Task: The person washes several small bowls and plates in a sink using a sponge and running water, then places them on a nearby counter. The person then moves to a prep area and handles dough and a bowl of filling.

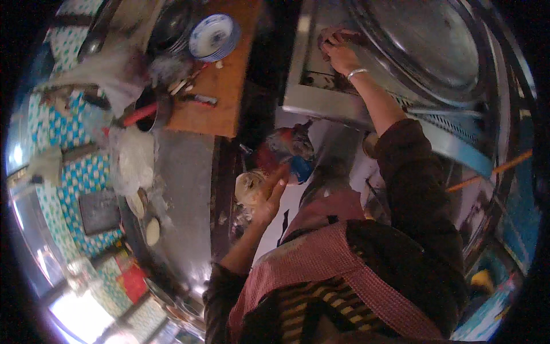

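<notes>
My right hand [341,56], with a silver-coloured bracelet at the wrist, grips a bunched dark reddish cloth [354,38] against a stainless metal appliance [318,103], beside a large round metal pan [434,47]. Lower and to the left, my left hand [270,200] hangs with its fingers extended and appears to hold nothing. Near its fingers, and lower down, are a pale bag or container [250,187] and a blue item [300,169]; whether the hand touches either is unclear.
A wooden board [219,112] on the left bears stacked blue-rimmed bowls [213,36] and small utensils. Beyond its edge lies a grey metal worktop [184,172] with a plastic bag [135,159] and a pale oval piece [153,231]. An orange stick [490,171] crosses at the right.
</notes>
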`<action>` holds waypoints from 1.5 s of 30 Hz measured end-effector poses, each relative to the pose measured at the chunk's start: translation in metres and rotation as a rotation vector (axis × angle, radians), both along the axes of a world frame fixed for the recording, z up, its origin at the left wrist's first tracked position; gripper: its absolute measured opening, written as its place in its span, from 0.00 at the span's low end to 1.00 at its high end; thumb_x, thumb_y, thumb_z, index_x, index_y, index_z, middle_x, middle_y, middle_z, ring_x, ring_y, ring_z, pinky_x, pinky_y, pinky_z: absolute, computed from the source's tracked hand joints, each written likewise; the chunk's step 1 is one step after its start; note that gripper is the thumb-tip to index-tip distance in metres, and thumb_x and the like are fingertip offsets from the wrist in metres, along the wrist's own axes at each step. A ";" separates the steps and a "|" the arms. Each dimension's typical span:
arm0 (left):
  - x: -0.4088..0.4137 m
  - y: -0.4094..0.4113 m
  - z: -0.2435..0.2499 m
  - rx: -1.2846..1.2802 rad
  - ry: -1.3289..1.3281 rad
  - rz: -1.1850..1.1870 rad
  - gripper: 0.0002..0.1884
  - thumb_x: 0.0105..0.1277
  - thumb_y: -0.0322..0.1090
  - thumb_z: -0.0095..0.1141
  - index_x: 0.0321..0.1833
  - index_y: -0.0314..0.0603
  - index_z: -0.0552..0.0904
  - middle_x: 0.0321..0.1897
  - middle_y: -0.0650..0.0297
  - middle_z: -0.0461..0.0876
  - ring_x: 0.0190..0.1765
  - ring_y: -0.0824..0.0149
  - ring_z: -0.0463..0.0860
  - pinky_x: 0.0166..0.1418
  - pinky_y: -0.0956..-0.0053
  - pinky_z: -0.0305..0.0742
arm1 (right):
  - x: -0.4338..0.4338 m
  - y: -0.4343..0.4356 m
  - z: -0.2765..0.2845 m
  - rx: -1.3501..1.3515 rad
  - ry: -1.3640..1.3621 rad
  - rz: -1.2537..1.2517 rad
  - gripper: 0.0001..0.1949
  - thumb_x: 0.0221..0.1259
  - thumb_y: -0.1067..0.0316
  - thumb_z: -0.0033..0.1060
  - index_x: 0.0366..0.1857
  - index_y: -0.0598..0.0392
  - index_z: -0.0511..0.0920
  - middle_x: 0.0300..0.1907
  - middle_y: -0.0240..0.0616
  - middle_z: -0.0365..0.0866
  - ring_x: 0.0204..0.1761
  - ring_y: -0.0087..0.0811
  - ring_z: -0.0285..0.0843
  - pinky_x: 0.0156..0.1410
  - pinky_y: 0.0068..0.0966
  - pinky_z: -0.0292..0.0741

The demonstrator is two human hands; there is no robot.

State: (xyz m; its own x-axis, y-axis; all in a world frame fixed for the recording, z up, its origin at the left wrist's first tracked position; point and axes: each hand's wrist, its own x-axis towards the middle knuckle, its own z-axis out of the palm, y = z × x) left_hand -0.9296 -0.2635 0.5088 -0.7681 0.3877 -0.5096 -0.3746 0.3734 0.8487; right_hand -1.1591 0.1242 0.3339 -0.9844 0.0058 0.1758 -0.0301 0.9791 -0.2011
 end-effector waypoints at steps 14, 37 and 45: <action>0.052 -0.045 -0.003 -0.085 0.165 0.281 0.25 0.74 0.48 0.49 0.65 0.36 0.74 0.58 0.51 0.80 0.60 0.58 0.80 0.64 0.66 0.71 | 0.081 -0.128 0.150 -0.622 -0.182 0.092 0.21 0.64 0.40 0.58 0.34 0.50 0.84 0.29 0.40 0.85 0.31 0.36 0.85 0.36 0.34 0.77; 0.115 -0.611 -0.015 -1.048 0.707 0.857 0.43 0.55 0.48 0.68 0.73 0.47 0.63 0.69 0.51 0.68 0.70 0.41 0.65 0.70 0.56 0.66 | 0.279 -0.402 0.070 -0.214 -0.422 0.720 0.08 0.62 0.69 0.59 0.43 0.55 0.82 0.42 0.50 0.81 0.44 0.52 0.80 0.47 0.39 0.76; 0.058 -0.774 -0.014 -1.465 0.399 0.184 0.44 0.42 0.46 0.75 0.68 0.52 0.71 0.63 0.58 0.75 0.68 0.49 0.70 0.68 0.54 0.69 | 0.294 -0.595 0.129 -0.332 -0.714 0.908 0.09 0.61 0.71 0.59 0.44 0.56 0.81 0.41 0.49 0.82 0.42 0.49 0.82 0.45 0.37 0.77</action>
